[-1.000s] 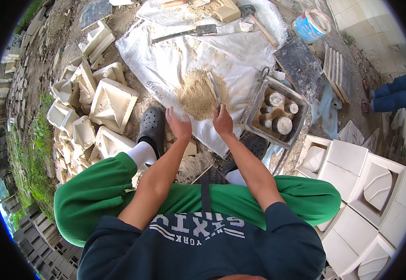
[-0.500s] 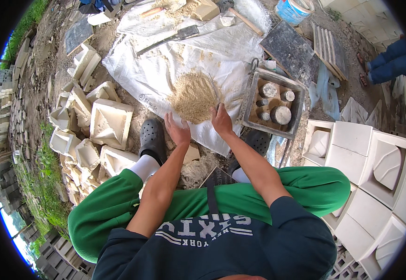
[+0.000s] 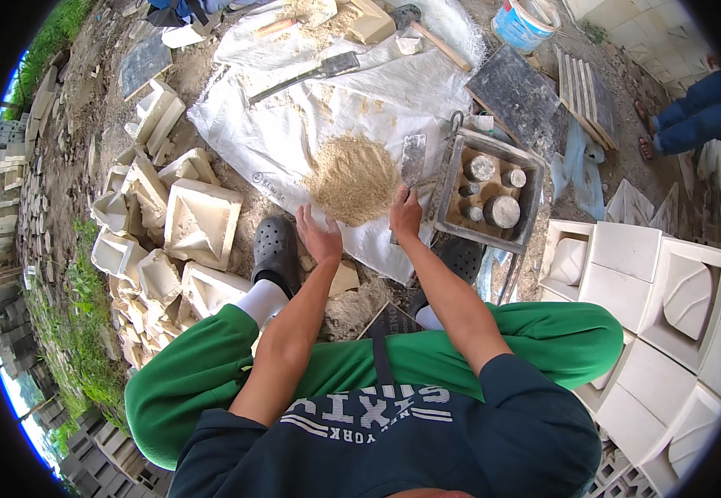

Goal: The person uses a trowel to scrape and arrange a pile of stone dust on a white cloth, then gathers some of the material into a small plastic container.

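A mound of sandy tan powder [image 3: 350, 179] lies on a spread white woven sack [image 3: 261, 124] in front of me. My right hand [image 3: 405, 212] is wrapped round the handle of a trowel [image 3: 413, 154]. Its flat, dusty grey blade points away from me, just right of the mound. At the mound's near left edge is my left hand [image 3: 320, 238], fingers apart and holding nothing. Whether its fingertips touch the powder I cannot tell. Close to the right hand stands a grey rectangular mould box [image 3: 446, 202] with several round cores [image 3: 502, 211] inside.
Broken cream block pieces [image 3: 203, 220] are heaped at left; moulded blocks [image 3: 626, 246] stand at right. A long flat-bladed tool [image 3: 304, 76] lies farther up the sack. Beyond are a dark board [image 3: 516, 91] and a blue-white bucket [image 3: 525, 25]. Another person's legs [image 3: 692, 112] show far right.
The trowel has moved right, off the mound's right side, and turned from edge-on to show its flat face. My left hand stays beside the mound with fingers spread.
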